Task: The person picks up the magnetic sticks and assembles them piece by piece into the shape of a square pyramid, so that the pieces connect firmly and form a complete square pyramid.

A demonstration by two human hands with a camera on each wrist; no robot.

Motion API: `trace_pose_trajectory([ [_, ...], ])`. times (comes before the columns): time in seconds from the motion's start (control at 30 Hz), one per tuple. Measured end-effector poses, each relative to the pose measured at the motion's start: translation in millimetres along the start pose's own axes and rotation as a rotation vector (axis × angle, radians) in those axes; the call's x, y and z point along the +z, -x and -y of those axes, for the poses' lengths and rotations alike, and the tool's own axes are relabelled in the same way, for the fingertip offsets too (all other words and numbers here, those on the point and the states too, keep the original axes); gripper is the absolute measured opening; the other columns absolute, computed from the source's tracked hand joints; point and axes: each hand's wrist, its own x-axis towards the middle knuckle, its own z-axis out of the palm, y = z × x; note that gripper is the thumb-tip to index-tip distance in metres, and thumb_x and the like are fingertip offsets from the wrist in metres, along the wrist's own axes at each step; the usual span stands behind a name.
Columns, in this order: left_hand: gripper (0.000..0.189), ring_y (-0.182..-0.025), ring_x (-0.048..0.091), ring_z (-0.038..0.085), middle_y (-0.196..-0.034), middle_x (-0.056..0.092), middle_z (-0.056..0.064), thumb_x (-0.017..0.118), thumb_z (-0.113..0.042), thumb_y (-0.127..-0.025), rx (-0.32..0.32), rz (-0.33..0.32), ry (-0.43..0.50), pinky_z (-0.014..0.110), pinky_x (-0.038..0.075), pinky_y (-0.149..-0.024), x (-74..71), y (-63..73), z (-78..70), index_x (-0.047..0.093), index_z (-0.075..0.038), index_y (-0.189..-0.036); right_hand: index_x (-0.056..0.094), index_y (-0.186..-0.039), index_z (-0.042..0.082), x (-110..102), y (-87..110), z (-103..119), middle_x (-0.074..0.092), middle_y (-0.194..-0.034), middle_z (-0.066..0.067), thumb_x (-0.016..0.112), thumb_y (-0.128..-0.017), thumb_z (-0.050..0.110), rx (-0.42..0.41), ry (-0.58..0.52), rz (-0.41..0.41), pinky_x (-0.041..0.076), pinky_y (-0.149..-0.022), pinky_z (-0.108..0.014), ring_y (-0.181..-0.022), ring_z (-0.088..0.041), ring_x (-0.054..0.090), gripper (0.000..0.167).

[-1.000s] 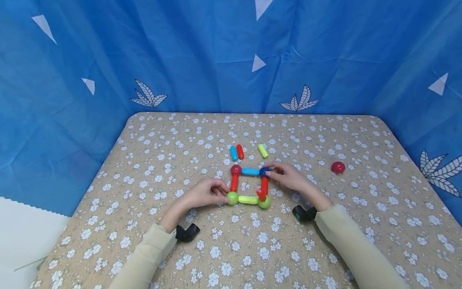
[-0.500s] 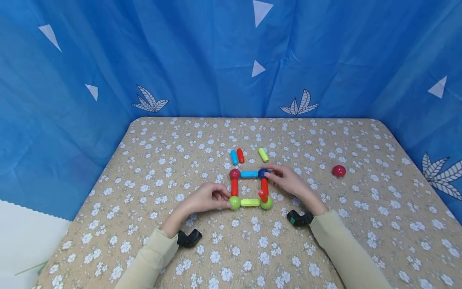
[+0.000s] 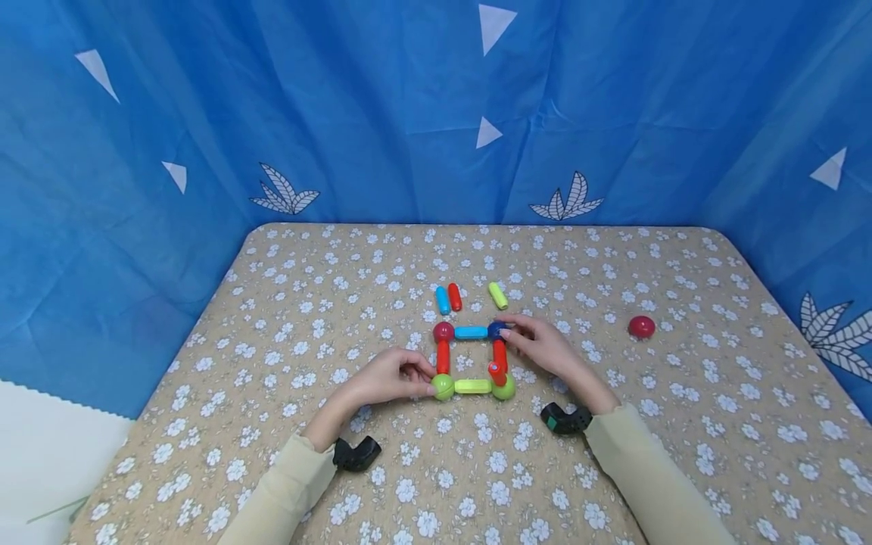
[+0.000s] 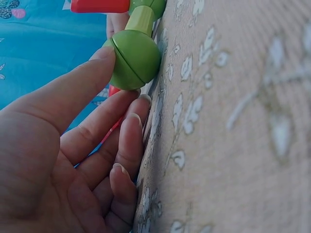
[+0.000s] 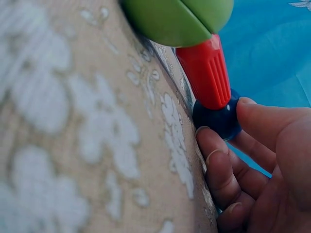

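A square of balls and rods lies on the table. Its near-left corner is a green ball (image 3: pixel 443 387), which my left hand (image 3: pixel 387 376) pinches between thumb and fingers. At the far-right corner my right hand (image 3: pixel 541 344) pinches a dark blue ball (image 5: pixel 218 116). A red ball (image 3: pixel 443 331) forms the far-left corner, and a second green ball (image 3: pixel 504 388) the near-right one. A blue rod (image 3: pixel 471 332) makes the far side, a yellow-green rod (image 3: pixel 473 386) the near side, and red rods (image 3: pixel 443 357) the other two. Another red rod (image 3: pixel 497 374) stands up from the near-right ball.
Beyond the square lie a loose blue rod (image 3: pixel 443 300), a red rod (image 3: pixel 455 297) and a yellow-green rod (image 3: pixel 498 295). A loose red ball (image 3: pixel 642 327) sits to the right on the flowered tablecloth (image 3: pixel 436 477). A blue curtain (image 3: pixel 409 98) hangs behind the table.
The whole scene has shifted slightly down in the head view. Both hands keep their hold on the same two balls, and the square looks a little straighter than a second ago.
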Motion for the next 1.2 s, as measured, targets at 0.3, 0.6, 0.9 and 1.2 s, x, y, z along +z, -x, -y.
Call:
trace_pose_trajectory([
  [0.3, 0.017, -0.064, 0.055, 0.013, -0.077, 0.064, -0.004, 0.076, -0.014, -0.08, -0.003, -0.014, 0.029, 0.024, 0.046, -0.057, 3.2, 2.6, -0.8, 0.071, -0.007, -0.094, 0.058, -0.129, 0.012, 1.1, 3.0, -1.9, 0.052, -0.078, -0.004, 0.057, -0.095, 0.029, -0.003, -0.007, -0.003, 0.039, -0.057, -0.031, -0.069, -0.021, 0.046, 0.038],
  [0.6, 0.025, -0.084, 0.061, 0.018, -0.098, 0.065, 0.004, 0.066, -0.014, -0.088, -0.018, 0.066, 0.079, 0.03, 0.05, -0.072, -21.9, -4.2, 0.9, 0.065, -0.001, -0.11, 0.057, -0.13, 0.013, 1.8, 4.3, -4.6, 0.053, -0.077, -0.004, 0.057, -0.095, 0.031, -0.001, -0.012, -0.011, 0.04, -0.055, -0.03, -0.067, -0.021, 0.047, 0.039],
  [0.9, 0.046, -0.106, 0.053, 0.028, -0.121, 0.055, 0.016, 0.067, -0.014, -0.088, -0.054, -0.32, 0.089, 0.038, 0.047, -0.086, -42.3, -66.3, 7.3, 0.051, -0.002, -0.13, 0.058, -0.129, 0.012, 6.1, 4.8, -4.0, 0.053, -0.076, -0.002, 0.057, -0.095, 0.029, -0.015, -0.001, -0.002, 0.04, -0.055, -0.03, -0.067, -0.02, 0.047, 0.038],
  [1.2, 0.073, -0.129, 0.036, 0.027, -0.14, 0.042, 0.012, 0.074, -0.019, -0.082, -0.058, -0.233, -0.132, 0.04, 0.029, -0.104, -36.9, -93.9, 13.1, 0.037, -0.007, -0.143, 0.058, -0.129, 0.014, 4.3, 3.9, -1.3, 0.053, -0.077, -0.002, 0.057, -0.095, 0.03, -0.007, 0.001, -0.027, 0.041, -0.056, -0.031, -0.066, -0.02, 0.048, 0.037],
])
